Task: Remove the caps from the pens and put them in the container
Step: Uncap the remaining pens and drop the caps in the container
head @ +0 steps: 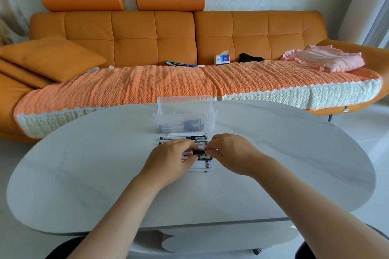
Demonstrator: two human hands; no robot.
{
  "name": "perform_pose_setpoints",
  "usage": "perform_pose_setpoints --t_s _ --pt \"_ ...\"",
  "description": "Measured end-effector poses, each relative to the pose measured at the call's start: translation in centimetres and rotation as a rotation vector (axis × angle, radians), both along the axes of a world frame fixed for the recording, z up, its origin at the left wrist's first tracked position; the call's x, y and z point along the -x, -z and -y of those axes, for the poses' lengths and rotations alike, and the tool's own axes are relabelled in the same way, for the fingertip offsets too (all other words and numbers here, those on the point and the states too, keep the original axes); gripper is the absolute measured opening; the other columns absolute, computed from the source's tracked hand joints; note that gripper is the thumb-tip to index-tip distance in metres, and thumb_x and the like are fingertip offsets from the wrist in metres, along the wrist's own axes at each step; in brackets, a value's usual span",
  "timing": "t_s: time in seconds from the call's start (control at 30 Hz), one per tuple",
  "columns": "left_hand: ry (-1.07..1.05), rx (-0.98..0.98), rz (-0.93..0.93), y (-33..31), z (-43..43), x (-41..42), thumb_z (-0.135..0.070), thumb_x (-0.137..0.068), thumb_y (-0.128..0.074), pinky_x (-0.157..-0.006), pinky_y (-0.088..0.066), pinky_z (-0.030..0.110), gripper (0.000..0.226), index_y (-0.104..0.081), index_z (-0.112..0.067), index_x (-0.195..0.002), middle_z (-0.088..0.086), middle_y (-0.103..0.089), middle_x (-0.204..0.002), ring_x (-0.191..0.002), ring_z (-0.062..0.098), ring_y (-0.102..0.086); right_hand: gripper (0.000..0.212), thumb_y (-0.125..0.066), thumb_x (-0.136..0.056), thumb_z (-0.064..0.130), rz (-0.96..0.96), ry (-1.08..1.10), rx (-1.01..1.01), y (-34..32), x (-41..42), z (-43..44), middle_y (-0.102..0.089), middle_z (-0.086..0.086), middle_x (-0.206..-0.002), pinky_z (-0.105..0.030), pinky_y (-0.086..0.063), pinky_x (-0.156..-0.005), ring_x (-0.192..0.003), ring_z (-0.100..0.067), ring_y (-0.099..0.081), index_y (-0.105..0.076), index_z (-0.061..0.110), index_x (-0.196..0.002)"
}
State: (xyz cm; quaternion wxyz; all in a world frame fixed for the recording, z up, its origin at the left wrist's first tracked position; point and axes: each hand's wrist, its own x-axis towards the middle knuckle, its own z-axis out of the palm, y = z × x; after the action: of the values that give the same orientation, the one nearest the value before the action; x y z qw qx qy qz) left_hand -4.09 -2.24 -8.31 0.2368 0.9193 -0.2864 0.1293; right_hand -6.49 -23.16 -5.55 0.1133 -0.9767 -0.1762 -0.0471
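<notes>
Where left hand [170, 160] meets right hand [231, 153], both pinch a pen [199, 152].

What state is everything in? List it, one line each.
left hand: grips a pen
right hand: pinches its black cap
pens: lying side by side on the table, some capped
container: upright, open-topped, dark items inside
tissue box: open, tissue sticking out
</notes>
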Motion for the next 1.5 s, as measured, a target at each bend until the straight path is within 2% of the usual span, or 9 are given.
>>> perform_pose_setpoints --t_s 0.33,0.53,0.63,0.93,1.1,1.2,1.27,1.37,1.5 --pt "-0.006 -0.005 -0.033 -0.15 0.21 0.04 -0.035 -0.090 -0.063 -0.067 -0.042 0.025 0.007 -0.064 -0.034 -0.096 -0.019 -0.064 -0.091 -0.083 0.002 -0.055 0.028 -0.047 -0.101 0.036 0.035 0.021 0.074 0.07 0.03 -0.54 -0.062 0.005 -0.093 -0.031 -0.040 -0.066 -0.086 -0.019 -0.058 -0.071 0.021 -0.099" --pt "-0.002 0.001 0.028 -0.27 -0.06 -0.07 -0.032 -0.089 -0.064 -0.066 -0.045 0.026 0.007 -0.063 -0.034 -0.096 -0.019 -0.064 -0.089 -0.082 0.002 -0.056 0.030 -0.041 -0.103 0.038 -0.018 0.008 0.040 -0.38 0.17 -0.48 -0.062 0.007 -0.101 -0.031 -0.042 -0.071 -0.091 -0.018 -0.058 -0.067 0.022 -0.104" --pt "0.018 -0.004 0.056 -0.36 -0.08 -0.04 -0.031 -0.089 -0.065 -0.065 -0.046 0.027 0.008 -0.064 -0.034 -0.096 -0.019 -0.065 -0.089 -0.081 0.002 -0.057 0.036 -0.039 -0.104 0.040 -0.011 0.012 0.118 -0.24 0.12 -0.54 -0.058 0.003 -0.086 -0.032 -0.036 -0.064 -0.081 -0.021 -0.055 -0.063 0.016 -0.091" --pt "0.026 -0.064 -0.036 -0.43 0.41 0.15 -0.035 -0.095 -0.055 -0.069 -0.043 0.026 0.012 -0.066 -0.036 -0.100 -0.022 -0.056 -0.081 -0.083 0.004 -0.056 0.016 -0.066 -0.087 0.045 0.051 0.036 0.027 -0.39 0.45 -0.32 -0.067 0.013 -0.097 -0.026 -0.039 -0.066 -0.089 -0.011 -0.060 -0.070 0.031 -0.095" --pt "0.004 -0.050 -0.019 -0.47 0.25 -0.02 -0.037 -0.096 -0.054 -0.068 -0.043 0.026 0.012 -0.065 -0.035 -0.099 -0.021 -0.061 -0.088 -0.082 0.003 -0.056 0.020 -0.059 -0.092 0.048 0.032 0.043 -0.078 -0.40 0.65 -0.29 -0.062 0.015 -0.101 -0.026 -0.043 -0.069 -0.086 -0.008 -0.057 -0.067 0.031 -0.098" --pt "0.009 -0.062 -0.034 -0.64 0.36 0.24 -0.037 -0.096 -0.052 -0.072 -0.045 0.028 0.015 -0.066 -0.034 -0.100 -0.018 -0.064 -0.093 -0.085 0.005 -0.057 0.011 -0.067 -0.088 0.041 0.054 0.061 -0.090 -0.52 0.66 -0.29 -0.062 0.014 -0.097 -0.025 -0.044 -0.069 -0.083 -0.008 -0.058 -0.067 0.031 -0.092" --pt "0.016 -0.080 -0.030 -0.74 0.48 0.42 -0.037 -0.097 -0.051 -0.072 -0.045 0.029 0.016 -0.067 -0.033 -0.101 -0.016 -0.065 -0.092 -0.085 0.008 -0.058 0.018 -0.073 -0.083 0.041 0.055 0.063 -0.085 -0.48 0.66 -0.27 -0.060 0.016 -0.098 -0.025 -0.042 -0.067 -0.081 -0.007 -0.055 -0.064 0.032 -0.096" --pt "0.010 -0.079 -0.040 -0.79 0.39 0.42 -0.037 -0.098 -0.050 -0.071 -0.045 0.030 0.018 -0.067 -0.032 -0.100 -0.017 -0.062 -0.087 -0.085 0.009 -0.058 0.036 -0.064 -0.087 0.053 0.003 0.060 -0.071 -0.26 0.69 -0.36 -0.058 0.017 -0.110 -0.027 -0.042 -0.071 -0.087 -0.008 -0.055 -0.060 0.033 -0.116" --pt "0.001 -0.086 -0.052 -0.73 0.15 0.30 -0.039 -0.099 -0.047 -0.074 -0.045 0.032 0.019 -0.065 -0.031 -0.099 -0.016 -0.063 -0.089 -0.088 0.009 -0.057 0.028 -0.049 -0.099 0.046 -0.014 0.058 -0.018 -0.20 0.69 -0.47 -0.063 0.011 -0.106 -0.031 -0.046 -0.074 -0.094 -0.015 -0.059 -0.070 0.030 -0.108"
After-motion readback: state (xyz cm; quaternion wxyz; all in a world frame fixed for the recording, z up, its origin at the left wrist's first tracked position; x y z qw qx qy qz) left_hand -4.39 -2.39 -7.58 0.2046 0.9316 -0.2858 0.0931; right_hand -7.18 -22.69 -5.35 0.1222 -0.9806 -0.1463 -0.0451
